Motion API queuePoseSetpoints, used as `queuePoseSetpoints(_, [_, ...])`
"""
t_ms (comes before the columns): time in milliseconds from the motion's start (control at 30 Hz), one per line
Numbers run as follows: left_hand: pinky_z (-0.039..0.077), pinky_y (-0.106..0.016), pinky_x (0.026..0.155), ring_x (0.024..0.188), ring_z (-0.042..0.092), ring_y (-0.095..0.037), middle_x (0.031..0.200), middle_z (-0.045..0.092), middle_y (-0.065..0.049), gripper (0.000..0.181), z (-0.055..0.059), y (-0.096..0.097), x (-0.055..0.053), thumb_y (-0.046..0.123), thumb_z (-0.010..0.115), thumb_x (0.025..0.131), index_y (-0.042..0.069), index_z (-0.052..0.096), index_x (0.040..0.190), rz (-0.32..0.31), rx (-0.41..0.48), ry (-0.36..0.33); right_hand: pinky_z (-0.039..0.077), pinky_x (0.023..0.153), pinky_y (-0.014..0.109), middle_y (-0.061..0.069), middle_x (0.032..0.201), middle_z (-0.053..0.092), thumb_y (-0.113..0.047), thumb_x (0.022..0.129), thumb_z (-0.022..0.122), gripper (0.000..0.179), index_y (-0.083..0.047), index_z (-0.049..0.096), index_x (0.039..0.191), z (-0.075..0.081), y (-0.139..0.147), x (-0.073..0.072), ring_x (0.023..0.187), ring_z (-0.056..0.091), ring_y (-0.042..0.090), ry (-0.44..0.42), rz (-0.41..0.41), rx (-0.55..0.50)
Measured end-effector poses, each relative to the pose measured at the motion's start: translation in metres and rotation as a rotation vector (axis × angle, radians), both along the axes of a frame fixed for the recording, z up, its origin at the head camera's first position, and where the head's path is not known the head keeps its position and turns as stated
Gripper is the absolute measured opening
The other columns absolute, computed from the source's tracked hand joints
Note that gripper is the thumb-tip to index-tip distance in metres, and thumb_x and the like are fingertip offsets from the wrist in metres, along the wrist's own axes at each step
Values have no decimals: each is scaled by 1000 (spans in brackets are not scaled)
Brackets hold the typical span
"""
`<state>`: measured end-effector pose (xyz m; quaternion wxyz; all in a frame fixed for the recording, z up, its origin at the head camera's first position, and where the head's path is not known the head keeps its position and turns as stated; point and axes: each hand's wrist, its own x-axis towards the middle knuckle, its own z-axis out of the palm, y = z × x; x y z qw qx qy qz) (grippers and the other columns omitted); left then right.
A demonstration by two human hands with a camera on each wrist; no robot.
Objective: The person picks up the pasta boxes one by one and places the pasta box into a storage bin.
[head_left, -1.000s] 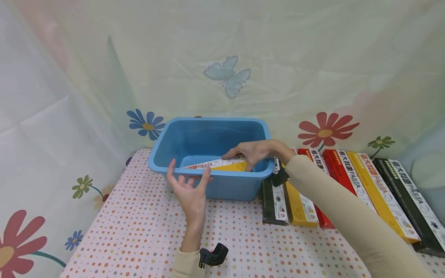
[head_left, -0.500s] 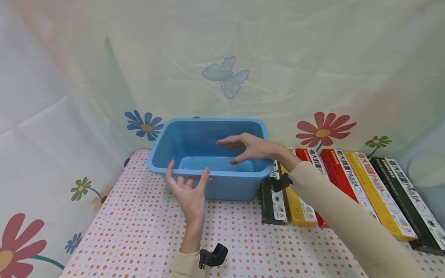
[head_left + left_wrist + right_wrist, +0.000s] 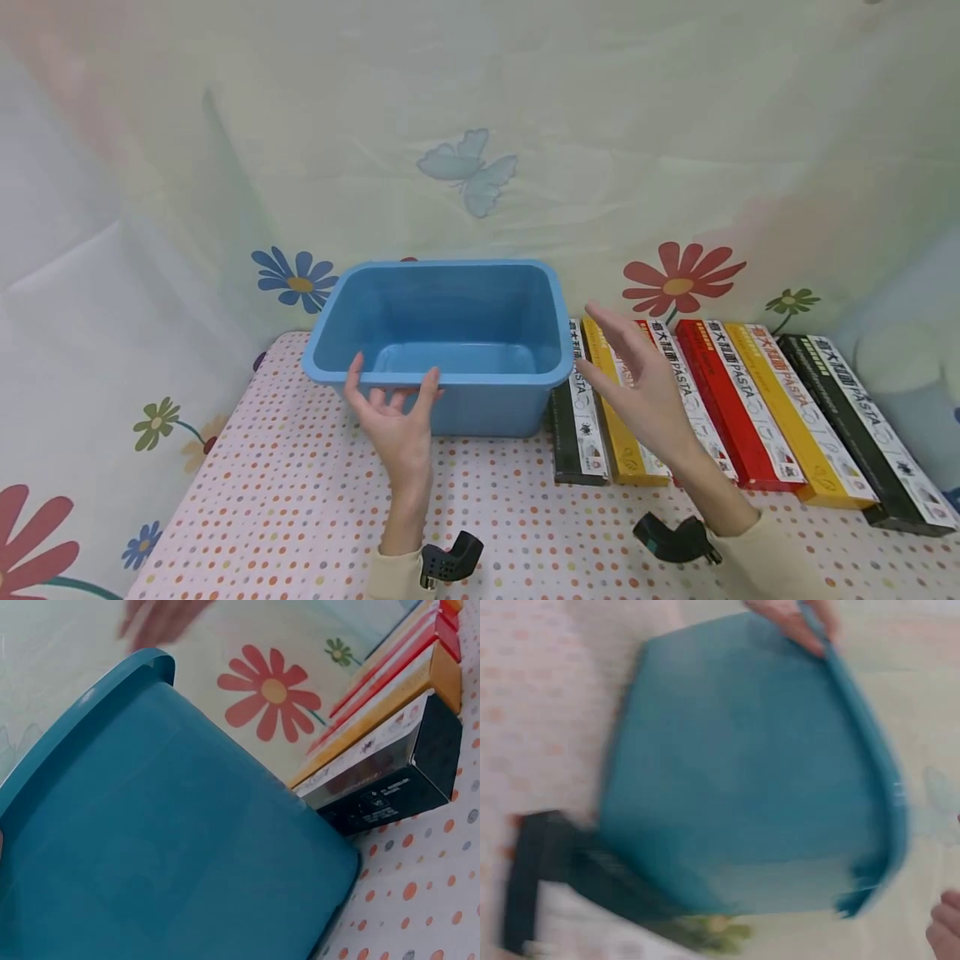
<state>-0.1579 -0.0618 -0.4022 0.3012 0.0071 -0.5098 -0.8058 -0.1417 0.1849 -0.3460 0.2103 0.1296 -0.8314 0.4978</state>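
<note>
A blue plastic tub (image 3: 487,410) stands at the back of the table, its mouth facing up; no pasta box shows inside from this angle. My left hand (image 3: 397,437) holds the tub's front rim, with fingers on both sides of it, as the right wrist view also shows. To the right of the tub, my right hand (image 3: 651,404) is raised over the row of pasta boxes, fingers spread and holding nothing. Nearest the tub lies a black pasta box (image 3: 572,454), then a yellow pasta box (image 3: 630,450). A red pasta box (image 3: 731,425) is farther right.
At the right end of the row lie another yellow pasta box (image 3: 832,475) and a black pasta box (image 3: 888,492). Behind the tub hangs a flowered cloth backdrop (image 3: 570,192). Dotted cloth (image 3: 285,500) covers the table in front.
My right hand let go of a yellow pasta box inside the tub, then moved out to the right. The box dropped from view behind the front wall. My left hand stays on the rim.
</note>
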Motion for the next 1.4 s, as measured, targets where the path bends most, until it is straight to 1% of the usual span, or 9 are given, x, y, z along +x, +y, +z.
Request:
queuePoseSetpoints(67, [69,-40,75,90,71,-29,123,52,-24,94,0,-2,1,-6,81,87,16,26,160,5,2,0,42,116,64,14,158,48,-4,93,77,67,-5,48,154,-17,-2,12,148,43,36,-20,-66,-4])
queuePoseSetpoints(200, [69,-40,74,90,71,-29,122,53,-23,94,-2,-4,2,-5,82,87,15,27,159,8,2,5,39,116,68,21,160,42,-8,91,81,74,-2,45,155,-49,-9,25,149,37,44,-145,-138,11])
queuePoseSetpoints(333, [69,-40,76,94,71,-31,126,51,-25,94,-4,-5,3,-4,81,87,15,25,160,6,-5,9,35,120,68,24,163,35,-12,89,84,84,0,38,158,-77,-16,28,150,32,46,-270,-169,45])
queuePoseSetpoints(533, [69,-39,76,98,72,-31,130,50,-27,93,-6,-5,2,-5,80,88,15,24,160,-1,-12,20,36,120,66,26,165,29,-13,84,88,96,1,31,160,-106,-24,28,147,34,44,-354,-208,71])
queuePoseSetpoints(700, [69,-39,77,97,71,-31,130,50,-26,92,-5,-4,1,-4,80,88,15,25,160,1,-18,21,32,122,68,28,167,22,-19,80,91,107,3,25,162,-114,-27,28,149,29,46,-427,-216,90])
queuePoseSetpoints(933, [69,-39,76,98,71,-32,131,51,-27,93,-3,-4,2,-3,81,88,15,25,160,0,-23,14,31,122,68,33,165,20,-16,77,94,117,9,17,162,-115,-28,24,148,29,51,-483,-226,112])
queuePoseSetpoints(1067, [69,-39,76,100,71,-31,134,51,-27,92,-1,-3,2,-4,81,88,15,25,158,-1,-29,0,28,124,66,35,165,18,-17,75,95,126,9,9,163,-120,-30,23,149,28,51,-524,-245,92])
queuePoseSetpoints(1233, [69,-39,75,95,71,-30,127,52,-25,87,3,-3,2,0,81,89,13,26,156,-8,-42,-24,30,123,67,35,164,21,-22,73,98,133,7,6,164,-123,-31,22,146,31,50,-526,-276,86])
queuePoseSetpoints(1400, [68,-37,74,84,71,-27,116,53,-27,85,7,-4,1,7,83,90,15,28,154,30,-41,-61,33,122,65,34,162,24,-24,72,98,133,7,7,164,-126,-33,22,144,34,47,-510,-287,80])
